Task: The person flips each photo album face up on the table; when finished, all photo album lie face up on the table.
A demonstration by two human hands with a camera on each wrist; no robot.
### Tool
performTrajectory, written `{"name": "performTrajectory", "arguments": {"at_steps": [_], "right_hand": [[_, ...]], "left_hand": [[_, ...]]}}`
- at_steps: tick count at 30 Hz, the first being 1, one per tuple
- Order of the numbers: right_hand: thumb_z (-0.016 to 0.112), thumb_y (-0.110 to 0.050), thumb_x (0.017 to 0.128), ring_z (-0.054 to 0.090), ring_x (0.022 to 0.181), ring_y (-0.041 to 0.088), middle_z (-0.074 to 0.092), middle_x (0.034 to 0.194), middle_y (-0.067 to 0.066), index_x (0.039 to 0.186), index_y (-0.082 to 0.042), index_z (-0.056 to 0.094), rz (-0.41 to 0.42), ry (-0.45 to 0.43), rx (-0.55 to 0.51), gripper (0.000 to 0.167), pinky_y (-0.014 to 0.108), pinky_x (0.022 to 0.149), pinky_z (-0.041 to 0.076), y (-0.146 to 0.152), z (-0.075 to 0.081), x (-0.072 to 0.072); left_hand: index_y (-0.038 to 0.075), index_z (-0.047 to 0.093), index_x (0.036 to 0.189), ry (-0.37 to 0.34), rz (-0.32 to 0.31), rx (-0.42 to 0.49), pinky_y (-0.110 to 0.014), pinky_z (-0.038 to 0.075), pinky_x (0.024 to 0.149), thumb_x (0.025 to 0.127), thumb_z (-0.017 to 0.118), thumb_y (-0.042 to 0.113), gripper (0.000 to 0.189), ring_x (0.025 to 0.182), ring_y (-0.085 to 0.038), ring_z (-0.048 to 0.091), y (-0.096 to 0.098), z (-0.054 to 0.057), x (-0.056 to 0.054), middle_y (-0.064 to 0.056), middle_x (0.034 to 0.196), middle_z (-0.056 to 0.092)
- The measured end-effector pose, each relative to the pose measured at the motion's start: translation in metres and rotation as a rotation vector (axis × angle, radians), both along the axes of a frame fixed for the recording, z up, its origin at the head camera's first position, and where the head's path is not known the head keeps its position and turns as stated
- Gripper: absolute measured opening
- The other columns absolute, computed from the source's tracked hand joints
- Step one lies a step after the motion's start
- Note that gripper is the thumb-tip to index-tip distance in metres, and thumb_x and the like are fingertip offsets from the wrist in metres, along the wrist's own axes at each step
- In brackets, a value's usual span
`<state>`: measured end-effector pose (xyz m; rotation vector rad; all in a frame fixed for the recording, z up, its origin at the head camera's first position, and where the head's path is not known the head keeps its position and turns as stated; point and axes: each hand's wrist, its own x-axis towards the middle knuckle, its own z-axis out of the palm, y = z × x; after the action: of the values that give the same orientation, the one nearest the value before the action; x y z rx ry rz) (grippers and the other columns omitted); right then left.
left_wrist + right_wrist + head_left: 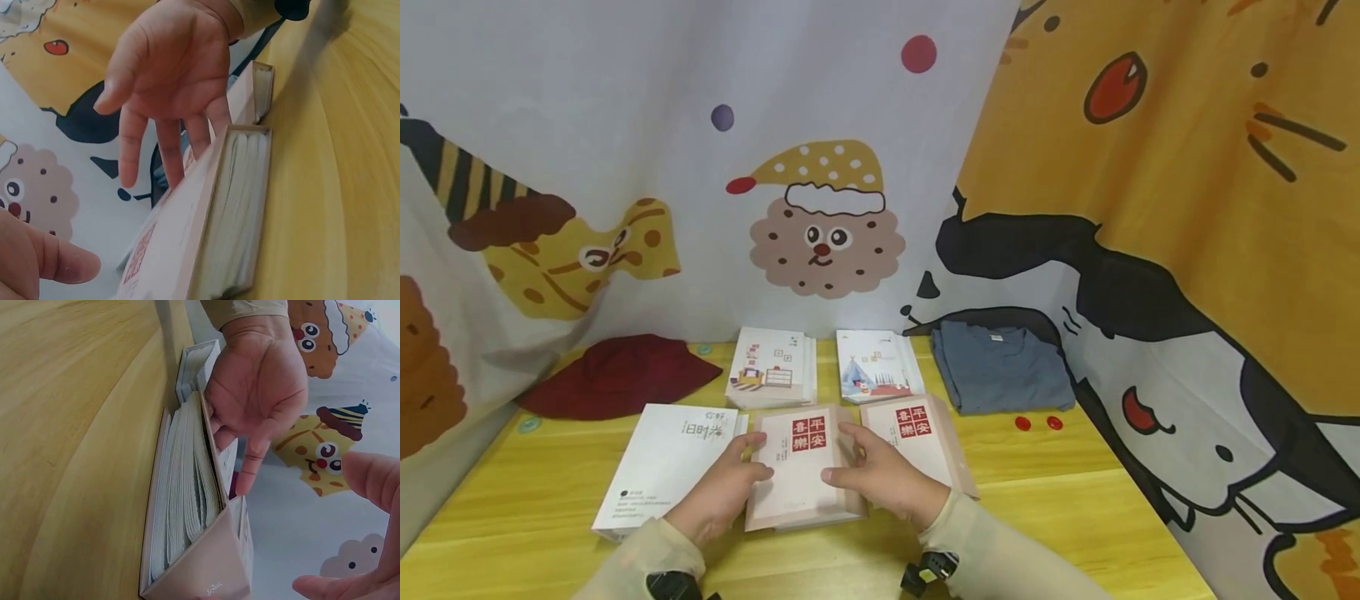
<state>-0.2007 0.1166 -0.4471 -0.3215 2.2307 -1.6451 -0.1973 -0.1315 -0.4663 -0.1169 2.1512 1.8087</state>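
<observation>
A pale pink hardcover book [786, 492], with red square characters on its cover, lies flat on the table in the head view. On its left side is my left hand [724, 479], thumb and index finger extended at the cover's edge. My right hand [891, 479] lies at the opposite side, its thumb over the cover. Straight, spread fingers show on the right hand [178, 81] in the left wrist view. In the right wrist view the book's page edges [187, 487] face the camera, and the left hand [259, 394] has its fingers beside the cover.
A matching pink book [928, 450] lies to the right, and a thick white book [662, 454] to the left. Behind stand two illustrated book stacks [778, 350] [876, 367], a dark red hat [625, 379] and a folded blue-grey shirt [1000, 371]. Red discs [1023, 423] lie near the shirt.
</observation>
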Motion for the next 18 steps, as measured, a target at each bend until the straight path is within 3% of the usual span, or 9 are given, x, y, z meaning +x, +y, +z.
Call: {"name": "performTrajectory", "arguments": {"at_steps": [5, 9, 14, 18], "right_hand": [[0.082, -0.024, 0.092, 0.027, 0.152, 0.056, 0.026, 0.169, 0.029, 0.163, -0.004, 0.035, 0.000, -0.009, 0.013, 0.088, 0.064, 0.124, 0.027, 0.000, -0.001, -0.002], [0.082, -0.024, 0.093, 0.028, 0.152, 0.055, 0.028, 0.169, 0.028, 0.163, -0.004, 0.035, 0.011, -0.008, 0.012, 0.087, 0.065, 0.124, 0.027, 0.000, -0.003, -0.002], [0.077, -0.019, 0.095, 0.040, 0.148, 0.049, 0.042, 0.162, 0.027, 0.161, 0.002, 0.037, 0.062, 0.018, -0.031, 0.080, 0.062, 0.121, 0.034, -0.005, -0.008, -0.003], [0.075, -0.011, 0.095, 0.054, 0.138, 0.041, 0.054, 0.151, 0.026, 0.158, 0.005, 0.039, 0.078, 0.031, -0.055, 0.075, 0.055, 0.114, 0.047, -0.011, -0.013, -0.005]], "left_hand": [[-0.003, 0.026, 0.160, 0.001, 0.005, 0.008, -0.069, 0.029, 0.120, 0.095, 0.053, 0.001, 0.070, 0.150, -0.057, 0.025, -0.003, -0.003, -0.001, -0.038, 0.164, 0.019], [0.000, 0.032, 0.160, 0.003, -0.006, 0.014, -0.060, 0.044, 0.114, 0.095, 0.053, 0.001, 0.068, 0.145, -0.052, 0.039, -0.007, -0.002, -0.001, -0.035, 0.161, 0.029], [0.004, 0.036, 0.159, 0.033, 0.010, 0.023, -0.039, 0.057, 0.088, 0.095, 0.054, 0.001, 0.067, 0.118, -0.035, 0.060, -0.010, 0.005, 0.001, -0.032, 0.143, 0.049], [0.006, 0.037, 0.158, 0.087, 0.017, 0.044, -0.037, 0.060, 0.082, 0.095, 0.052, -0.002, 0.066, 0.107, -0.030, 0.063, -0.010, 0.015, 0.002, -0.028, 0.132, 0.052]]}}
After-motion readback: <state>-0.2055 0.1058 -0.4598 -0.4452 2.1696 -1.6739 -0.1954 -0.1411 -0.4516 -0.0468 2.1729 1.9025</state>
